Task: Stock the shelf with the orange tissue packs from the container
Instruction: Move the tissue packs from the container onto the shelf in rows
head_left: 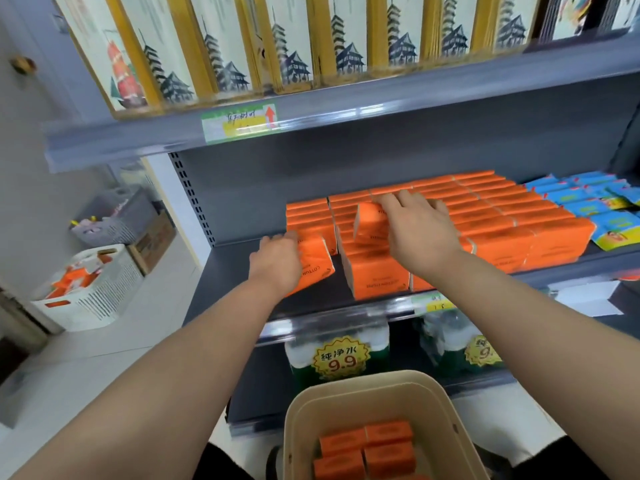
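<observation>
Rows of orange tissue packs [502, 216] fill the middle shelf [242, 271]. My left hand [277, 258] grips one orange pack [317, 259], tilted, at the left end of the rows near the shelf's front. My right hand [419, 226] holds another orange pack [370, 220], tilted, on top of the front stack. A beige container [294, 427] sits below, close to me, with several orange packs [367, 448] lying in it.
Blue packs [588, 202] lie right of the orange rows. Tall boxes with pagoda pictures stand on the upper shelf [311, 102]. Green-labelled bundles [339, 355] fill the shelf below. A white basket [93, 292] with orange items stands on the floor at left.
</observation>
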Motion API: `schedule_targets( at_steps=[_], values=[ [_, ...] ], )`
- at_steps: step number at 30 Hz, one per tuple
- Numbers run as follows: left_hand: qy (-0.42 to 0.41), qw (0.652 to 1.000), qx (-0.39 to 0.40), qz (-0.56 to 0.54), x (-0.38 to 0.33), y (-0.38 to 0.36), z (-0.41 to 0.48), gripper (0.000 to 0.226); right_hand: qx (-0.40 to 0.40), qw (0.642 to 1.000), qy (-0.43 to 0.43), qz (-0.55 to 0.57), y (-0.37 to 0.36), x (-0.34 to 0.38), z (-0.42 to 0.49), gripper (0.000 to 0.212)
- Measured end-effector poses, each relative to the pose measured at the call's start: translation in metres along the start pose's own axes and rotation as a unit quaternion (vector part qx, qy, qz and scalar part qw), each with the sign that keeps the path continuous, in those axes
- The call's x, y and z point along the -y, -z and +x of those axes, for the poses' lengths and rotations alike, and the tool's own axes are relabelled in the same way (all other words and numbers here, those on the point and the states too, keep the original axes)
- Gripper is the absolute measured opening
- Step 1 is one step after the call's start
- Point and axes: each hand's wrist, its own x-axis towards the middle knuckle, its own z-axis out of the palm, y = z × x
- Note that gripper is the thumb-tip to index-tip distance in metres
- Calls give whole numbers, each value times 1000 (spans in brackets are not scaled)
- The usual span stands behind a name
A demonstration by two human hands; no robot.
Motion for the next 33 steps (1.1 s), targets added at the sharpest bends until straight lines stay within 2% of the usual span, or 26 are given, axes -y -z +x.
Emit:
schedule_targets(
  at_steps=[4,9,15,22,25,28,33],
  values=[
    [4,999,0,32,-3,-12,37,41,18,1000,-7,3,-18,-9,32,53],
    [5,998,20,55,-4,-36,73,56,42,999,-5,4,-41,-20,53,56],
    [-16,998,-3,60,-8,-61,94,47,61,998,8,8,-53,-31,62,61],
    [-10,999,-28,-18,-2,-71,92,53,47,998,39,-7,-54,-21,61,65],
    [-16,998,-40,-49,8,-61,82,53,42,999,31,10,-47,-10,67,63],
    [-7,998,-17,-61,27,-50,64,47,38,998,38,36,-41,14,75,60],
    [57,996,-27,-65,70,-35,38,41,66,989,78,106,-52,68,85,57]
  ],
)
